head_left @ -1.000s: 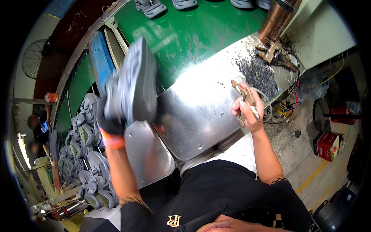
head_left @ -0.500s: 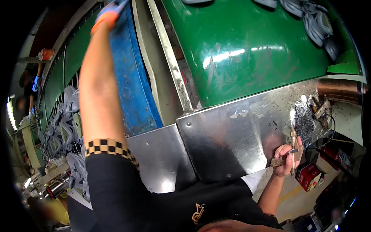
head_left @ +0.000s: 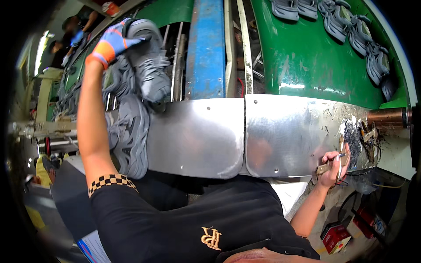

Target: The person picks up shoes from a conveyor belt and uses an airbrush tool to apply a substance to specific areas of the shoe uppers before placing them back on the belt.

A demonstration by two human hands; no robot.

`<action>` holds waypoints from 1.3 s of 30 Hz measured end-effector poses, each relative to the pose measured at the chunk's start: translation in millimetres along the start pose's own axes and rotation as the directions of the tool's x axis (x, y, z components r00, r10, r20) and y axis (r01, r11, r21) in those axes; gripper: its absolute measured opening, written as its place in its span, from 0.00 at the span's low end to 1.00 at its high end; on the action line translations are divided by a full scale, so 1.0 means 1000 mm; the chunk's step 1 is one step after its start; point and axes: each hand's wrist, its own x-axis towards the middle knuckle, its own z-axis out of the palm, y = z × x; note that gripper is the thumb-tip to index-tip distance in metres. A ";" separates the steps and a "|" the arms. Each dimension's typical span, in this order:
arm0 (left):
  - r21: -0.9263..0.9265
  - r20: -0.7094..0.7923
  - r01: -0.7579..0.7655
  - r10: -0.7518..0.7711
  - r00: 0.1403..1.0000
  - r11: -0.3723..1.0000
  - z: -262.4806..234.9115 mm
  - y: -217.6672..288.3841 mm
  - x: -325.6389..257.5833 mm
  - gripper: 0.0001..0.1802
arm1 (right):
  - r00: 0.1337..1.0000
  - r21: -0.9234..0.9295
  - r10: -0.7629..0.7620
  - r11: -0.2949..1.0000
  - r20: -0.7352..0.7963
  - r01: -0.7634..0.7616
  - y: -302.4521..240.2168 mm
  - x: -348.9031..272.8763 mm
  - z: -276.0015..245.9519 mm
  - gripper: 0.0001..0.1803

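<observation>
I am seeing the gloved left hand (head_left: 115, 41) closing on a grey shoe (head_left: 149, 65) up at the rack; the right hand (head_left: 332, 164) is gripping a brush (head_left: 332, 165) over the steel table (head_left: 280, 136).

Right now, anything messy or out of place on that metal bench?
Yes. Dark gritty debris with white smears is caked on the right end of the metal bench, just above the right hand, which grips a brush. The left hand, gloved, is on a grey shoe.
</observation>
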 end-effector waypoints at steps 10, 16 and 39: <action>-0.513 -0.828 -0.440 -0.289 0.481 0.737 -0.030 0.203 -0.150 0.33 | 0.998 0.011 0.046 0.999 0.045 -0.046 -0.007 -0.007 -0.031 0.27; -0.697 -0.680 -0.698 -0.461 0.570 0.165 0.015 0.286 -0.147 0.31 | 0.982 -0.103 0.046 0.993 -0.183 -0.066 -0.013 0.011 -0.103 0.21; -0.896 -0.440 -0.438 0.281 0.853 -0.073 -0.026 0.336 -0.070 0.36 | 0.725 0.081 -0.224 0.970 0.651 0.227 -0.173 0.003 0.090 0.21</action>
